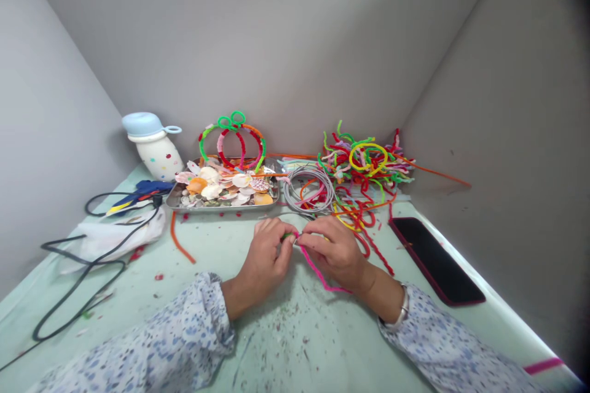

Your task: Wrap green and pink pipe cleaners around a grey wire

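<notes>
At the middle of the table, my left hand point(267, 252) and my right hand point(338, 252) meet fingertip to fingertip, both closed in a pinch. Between them is the end of a pink pipe cleaner point(314, 267), whose loose length hangs down and bends toward my right wrist. A bit of green fuzzy material shows at my left thumb and forefinger; it may belong to the same work, but my fingers hide most of it. Just behind my hands lies a coil of grey wire point(286, 191).
A metal tray point(221, 210) of seashells point(212, 190) stands behind, with pipe-cleaner rings point(218, 150) upright on it. Tangled pipe cleaners point(369, 159) pile up back right. A phone point(437, 261) lies right; a white bottle point(159, 153), black cable point(76, 261) and plastic bag point(115, 239) are left.
</notes>
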`<state>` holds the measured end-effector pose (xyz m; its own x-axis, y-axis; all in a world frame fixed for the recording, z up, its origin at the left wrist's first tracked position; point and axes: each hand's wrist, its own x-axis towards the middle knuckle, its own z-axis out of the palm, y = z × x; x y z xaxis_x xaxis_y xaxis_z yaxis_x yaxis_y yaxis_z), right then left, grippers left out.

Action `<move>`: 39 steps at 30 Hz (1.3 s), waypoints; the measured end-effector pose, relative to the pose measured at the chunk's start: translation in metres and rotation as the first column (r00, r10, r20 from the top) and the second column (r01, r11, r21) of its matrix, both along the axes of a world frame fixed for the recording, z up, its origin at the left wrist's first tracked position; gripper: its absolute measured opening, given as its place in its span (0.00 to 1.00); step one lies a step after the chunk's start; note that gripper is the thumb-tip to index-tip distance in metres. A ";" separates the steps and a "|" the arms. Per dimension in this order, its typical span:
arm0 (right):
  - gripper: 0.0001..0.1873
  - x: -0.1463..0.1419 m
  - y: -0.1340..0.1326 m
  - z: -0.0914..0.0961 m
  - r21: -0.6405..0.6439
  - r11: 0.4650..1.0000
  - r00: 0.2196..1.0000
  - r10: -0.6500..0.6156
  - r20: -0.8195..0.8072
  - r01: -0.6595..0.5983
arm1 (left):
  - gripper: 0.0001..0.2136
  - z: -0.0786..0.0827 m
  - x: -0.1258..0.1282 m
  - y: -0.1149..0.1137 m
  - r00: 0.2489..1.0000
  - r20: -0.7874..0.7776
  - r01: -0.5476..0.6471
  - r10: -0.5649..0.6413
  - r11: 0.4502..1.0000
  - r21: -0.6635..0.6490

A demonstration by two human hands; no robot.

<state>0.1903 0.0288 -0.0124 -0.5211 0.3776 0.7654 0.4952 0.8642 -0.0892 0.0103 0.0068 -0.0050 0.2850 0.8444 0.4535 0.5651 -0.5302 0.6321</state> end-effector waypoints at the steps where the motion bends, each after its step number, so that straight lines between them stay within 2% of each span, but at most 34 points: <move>1: 0.10 0.000 0.000 0.000 0.004 1.000 1.000 0.010 -0.005 -0.010 | 0.07 0.000 0.000 0.000 1.000 -0.003 -0.003 0.003 1.000 0.006; 9: 0.08 0.001 -0.001 0.002 0.001 0.998 0.998 0.062 -0.029 -0.062 | 0.07 0.000 0.001 -0.001 0.999 -0.040 -0.022 0.024 0.999 0.033; 29: 0.07 -0.001 -0.002 -0.001 -0.123 0.992 0.997 0.000 -0.076 -0.010 | 0.09 0.002 -0.003 0.001 0.999 -0.035 0.025 -0.025 1.000 0.000; 33: 0.07 0.000 -0.003 0.000 -0.174 0.985 0.996 -0.004 -0.085 -0.011 | 0.09 0.003 -0.003 0.001 0.998 -0.062 0.000 0.001 1.000 0.012; 39: 0.08 0.002 -0.002 -0.001 -0.186 0.982 0.998 0.008 -0.061 -0.019 | 0.08 0.001 -0.004 0.003 0.995 -0.080 -0.052 0.054 0.998 0.023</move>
<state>0.1919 0.0273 -0.0130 -0.4825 0.5100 0.7121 0.4726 0.8361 -0.2786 0.0067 0.0094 -0.0041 0.2767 0.8499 0.4485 0.6414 -0.5108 0.5724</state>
